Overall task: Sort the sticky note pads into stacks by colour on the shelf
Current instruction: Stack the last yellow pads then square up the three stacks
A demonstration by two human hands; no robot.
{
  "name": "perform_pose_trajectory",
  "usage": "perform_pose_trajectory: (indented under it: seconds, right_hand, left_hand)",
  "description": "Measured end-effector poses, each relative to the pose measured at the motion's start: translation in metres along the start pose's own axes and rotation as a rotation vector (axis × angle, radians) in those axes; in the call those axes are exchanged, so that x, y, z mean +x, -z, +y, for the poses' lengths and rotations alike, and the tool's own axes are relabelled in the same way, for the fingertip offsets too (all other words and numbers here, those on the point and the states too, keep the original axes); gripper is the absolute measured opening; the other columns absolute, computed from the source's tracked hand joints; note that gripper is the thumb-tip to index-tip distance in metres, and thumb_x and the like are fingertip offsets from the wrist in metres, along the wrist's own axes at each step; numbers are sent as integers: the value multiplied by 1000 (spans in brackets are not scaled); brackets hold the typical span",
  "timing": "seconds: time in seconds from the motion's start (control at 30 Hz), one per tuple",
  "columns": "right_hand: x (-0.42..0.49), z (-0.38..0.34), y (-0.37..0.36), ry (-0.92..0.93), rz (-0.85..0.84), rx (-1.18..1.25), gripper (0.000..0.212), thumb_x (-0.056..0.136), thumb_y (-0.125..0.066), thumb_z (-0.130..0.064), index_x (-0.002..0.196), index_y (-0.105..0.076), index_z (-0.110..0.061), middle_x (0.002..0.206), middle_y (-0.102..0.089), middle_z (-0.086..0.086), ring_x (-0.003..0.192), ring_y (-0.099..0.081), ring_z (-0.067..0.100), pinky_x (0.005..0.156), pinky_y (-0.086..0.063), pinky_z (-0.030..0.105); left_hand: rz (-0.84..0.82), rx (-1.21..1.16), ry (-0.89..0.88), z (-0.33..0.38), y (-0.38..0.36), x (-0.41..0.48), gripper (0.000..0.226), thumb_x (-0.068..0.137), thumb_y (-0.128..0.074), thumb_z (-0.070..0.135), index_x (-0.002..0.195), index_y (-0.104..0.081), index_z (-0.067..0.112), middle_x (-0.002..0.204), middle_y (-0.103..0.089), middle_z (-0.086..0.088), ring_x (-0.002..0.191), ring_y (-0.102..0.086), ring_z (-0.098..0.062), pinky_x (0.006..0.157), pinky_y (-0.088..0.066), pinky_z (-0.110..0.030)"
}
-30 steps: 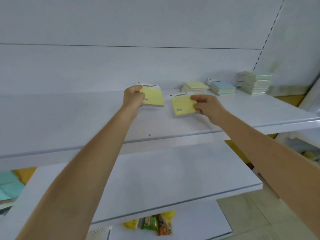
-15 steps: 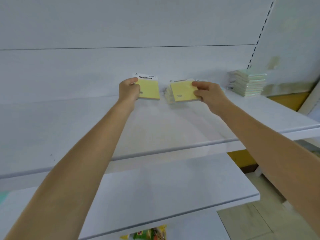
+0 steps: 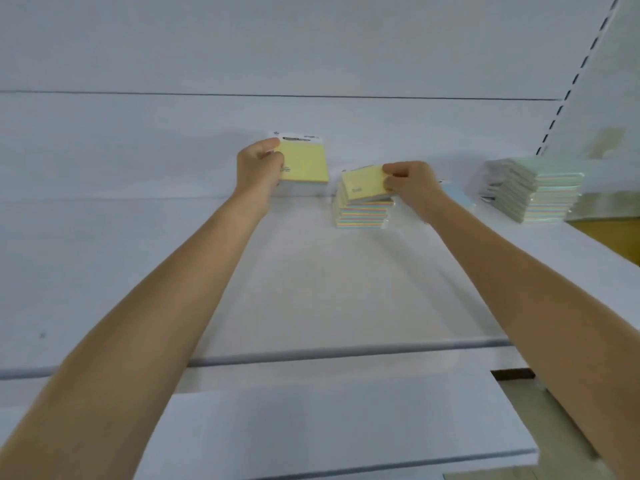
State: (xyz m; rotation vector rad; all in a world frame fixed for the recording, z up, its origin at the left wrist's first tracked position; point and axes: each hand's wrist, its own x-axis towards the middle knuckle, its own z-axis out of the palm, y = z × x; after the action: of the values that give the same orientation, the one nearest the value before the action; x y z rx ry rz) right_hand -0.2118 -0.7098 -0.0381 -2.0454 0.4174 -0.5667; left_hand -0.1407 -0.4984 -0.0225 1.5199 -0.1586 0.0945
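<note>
1. The left hand (image 3: 258, 169) holds the first yellow pad (image 3: 306, 164) in the air above the shelf (image 3: 311, 289), close to the back wall. The thumb lies on its face and the other fingers curl behind its left edge.
2. The right hand (image 3: 414, 185) pinches the second yellow pad (image 3: 363, 183) at its right edge, with the thumb above and the curled fingers below. This pad is tilted, directly over the yellow stack (image 3: 362, 216). I cannot tell if it touches the stack already.
3. I judge that each pad is light and quite stiff, a small block of paper. The wrapping looks smooth, so it may slip. It is best to take a pad at two opposite edges. It is not fragile, but the corners can bend.
4. Count: two yellow pads are in the hands and two stacks are on the shelf, the yellow stack and the green stack (image 3: 540, 192) well to the right. One blue pad (image 3: 459, 199) is half hidden behind the right wrist. Each stack has several pads, but I cannot count them exactly.
</note>
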Motion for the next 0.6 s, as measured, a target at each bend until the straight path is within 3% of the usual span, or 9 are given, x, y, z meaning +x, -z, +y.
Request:
perform_pose_trajectory:
  seconds: [0.1, 0.13, 0.17, 0.2, 0.23, 0.33, 0.5, 0.57, 0.6]
  right_hand:
    - [5, 14, -2, 2, -20, -83, 36, 79, -55, -5, 114, -60, 3, 111, -67, 19, 83, -50, 14, 76, -37, 24]
    - [5, 19, -3, 16, -24, -102, 36, 79, -54, -6, 112, -58, 8, 115, -64, 25, 82, -39, 10, 74, -37, 26]
    - [6, 23, -3, 33, -26, -124, 35, 78, -54, -7, 109, -58, 9, 115, -61, 28, 81, -57, 22, 73, -39, 28]
    - [7, 25, -1, 49, -30, -141, 35, 79, -54, -10, 109, -59, 7, 115, -61, 28, 102, -61, 35, 74, -40, 29]
    - [8, 27, 1, 59, -37, -147, 35, 81, -55, -14, 111, -61, 2, 116, -63, 24, 95, -62, 30, 76, -40, 28]
    - [10, 31, 11, 92, -63, -139, 40, 87, -55, -30, 123, -57, -14, 121, -62, 9, 107, -57, 21, 88, -38, 25]
    - [-1, 42, 17, 171, -135, -104, 73, 82, -57, -49, 139, -34, -8, 131, -48, 8, 98, -49, 14, 84, -35, 24]
    - [-7, 45, 12, 178, -196, -135, 77, 76, -64, -49, 133, -36, -7, 130, -46, 9, 98, -48, 16, 82, -36, 26]
    - [-8, 46, 9, 194, -212, -164, 69, 73, -68, -48, 121, -41, -7, 128, -47, 10, 98, -48, 17, 81, -36, 27]
  left_hand:
    - [3, -16, -3, 4, -14, 0, 41, 82, -46, 0, 119, -59, 12, 99, -53, -4, 66, -53, -10, 59, -42, -22]
    - [2, -22, -4, 4, -19, -1, 41, 82, -46, 0, 119, -59, 12, 99, -52, -4, 66, -53, -9, 59, -42, -22]
    - [-1, -28, -5, 5, -24, -2, 41, 82, -46, -1, 119, -58, 12, 99, -52, -4, 65, -53, -8, 60, -43, -23]
    - [-3, -32, -6, 6, -30, -3, 41, 83, -46, -1, 120, -58, 11, 100, -53, -5, 65, -53, -8, 61, -43, -23]
    - [-8, -38, -7, 6, -36, -5, 41, 83, -45, -1, 120, -58, 10, 101, -53, -5, 64, -53, -7, 63, -44, -24]
    - [-44, -50, -7, 6, -56, -10, 41, 83, -46, -3, 121, -56, 8, 104, -53, -7, 66, -54, -7, 71, -45, -27]
    - [-96, 8, -17, 1, -85, -16, 41, 84, -47, 0, 123, -55, 9, 102, -54, -7, 72, -55, -10, 65, -46, -22]
    - [-102, 91, -56, -5, -94, -17, 43, 84, -47, 1, 125, -54, 8, 97, -53, -6, 80, -53, -15, 72, -44, -24]
    - [-103, 156, -86, -9, -98, -17, 43, 84, -47, 3, 126, -54, 8, 95, -52, -5, 83, -52, -17, 76, -41, -25]
